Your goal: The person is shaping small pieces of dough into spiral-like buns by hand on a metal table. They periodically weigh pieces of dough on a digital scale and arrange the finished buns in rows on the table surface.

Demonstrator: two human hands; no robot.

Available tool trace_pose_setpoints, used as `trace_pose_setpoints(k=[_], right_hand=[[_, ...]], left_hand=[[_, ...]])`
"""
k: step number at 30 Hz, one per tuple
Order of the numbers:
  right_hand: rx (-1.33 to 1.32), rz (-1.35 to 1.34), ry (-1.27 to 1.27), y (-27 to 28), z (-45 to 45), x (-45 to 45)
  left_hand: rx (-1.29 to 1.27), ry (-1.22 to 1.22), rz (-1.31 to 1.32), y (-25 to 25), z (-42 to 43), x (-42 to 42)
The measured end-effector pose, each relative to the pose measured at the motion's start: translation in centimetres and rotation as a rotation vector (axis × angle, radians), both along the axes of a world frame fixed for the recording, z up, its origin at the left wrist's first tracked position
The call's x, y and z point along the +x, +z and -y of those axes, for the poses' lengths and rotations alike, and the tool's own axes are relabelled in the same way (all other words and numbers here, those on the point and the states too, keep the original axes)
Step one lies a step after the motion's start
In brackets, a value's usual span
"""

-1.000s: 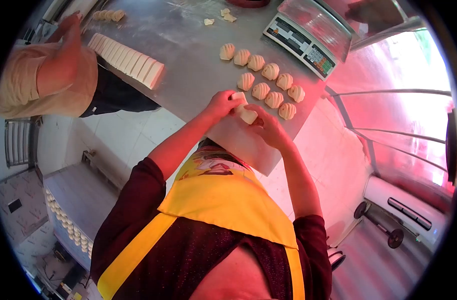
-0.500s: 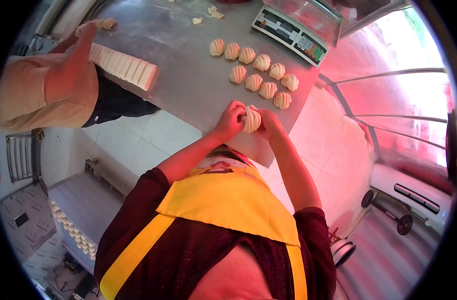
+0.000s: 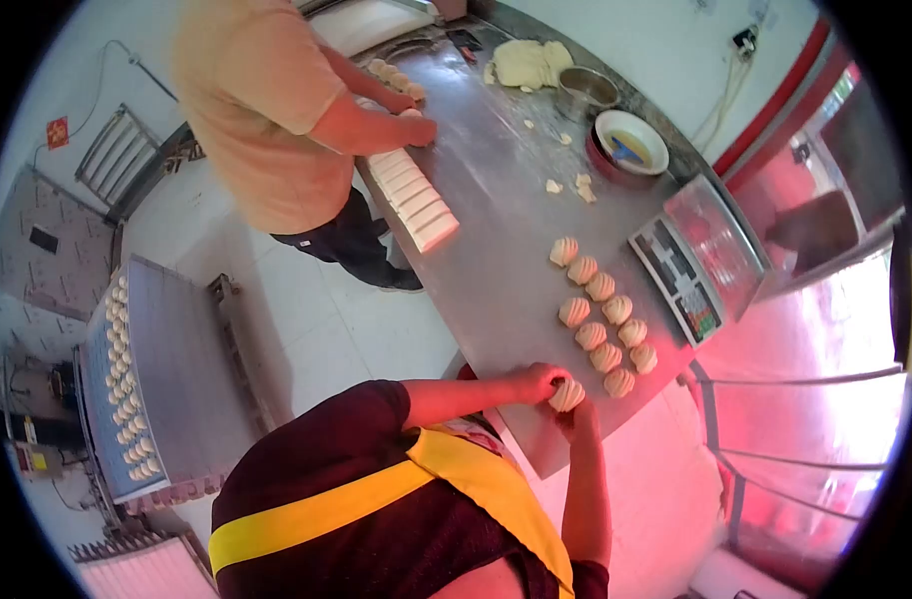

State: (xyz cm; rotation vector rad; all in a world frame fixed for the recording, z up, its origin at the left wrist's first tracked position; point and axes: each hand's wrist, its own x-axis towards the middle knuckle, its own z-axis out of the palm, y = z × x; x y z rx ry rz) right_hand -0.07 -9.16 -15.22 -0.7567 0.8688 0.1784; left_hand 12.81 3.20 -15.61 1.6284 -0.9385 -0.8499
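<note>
Since the earlier frames, the view has been swung toward the far end of the bench (image 3: 496, 290), and the dough, a flat strip one second ago, has been wound into one ridged roll (image 3: 568, 395).

At far left, one tray (image 3: 108, 424) is filled with rows of small dough pieces, too small to be counted. One co-worker (image 3: 266, 120) is seen at the bench's left edge, beside one sliced dough block (image 3: 412, 200). Bare metal is left between this block and the shaped rolls. Near the bench's near corner, the roll is pinched by the fingers of the left hand (image 3: 539, 382); its near side is gripped by the right hand (image 3: 582, 421), whose fingertips are partly hidden. Beyond, ten shaped rolls (image 3: 601, 287) are set out, six in one row, four in the other. Farther back, one metal bowl (image 3: 588, 92) is seen; in one white bowl (image 3: 647, 135), yellowish liquid and a blue tool (image 3: 630, 149) are held. One scale (image 3: 675, 280) is placed near the right edge.
</note>
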Motion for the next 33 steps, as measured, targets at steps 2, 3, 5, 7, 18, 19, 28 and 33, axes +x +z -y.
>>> trace_pose_setpoints(k=[2, 3, 5, 7, 18, 19, 28, 33], right_hand=[[0.021, 0.119, 0.021, 0.7, -0.4, -0.4], [-0.017, 0.125, -0.049, 2.2, -1.2, 0.2], [-0.089, 0.134, -0.193, 4.8, -2.7, 1.1], [-0.129, 0.176, -0.15, 2.4, -2.3, 1.4], [-0.624, 0.094, 0.312, -0.9, -1.1, 0.3], [-0.664, 0.133, 0.264, -1.9, -1.5, 0.1], [-0.459, 0.021, 0.092, -0.3, -1.6, 1.1], [-0.786, 0.047, 0.261, -1.7, -1.6, 0.9]], left_hand=[[0.051, -0.047, 0.024, -0.2, 0.1, 0.2], [0.074, -0.03, 0.018, -0.2, 0.2, 0.1], [0.099, -0.007, 0.072, -1.0, 0.5, 0.3], [0.101, 0.007, 0.194, -2.7, 1.0, 1.1], [0.394, -0.044, -0.185, -1.1, -0.7, 0.9], [0.393, -0.03, -0.209, -0.7, -0.7, 1.0], [0.346, -0.094, -0.209, 0.6, -1.1, 1.3], [0.325, -0.09, -0.416, -1.7, -1.3, 1.2]])
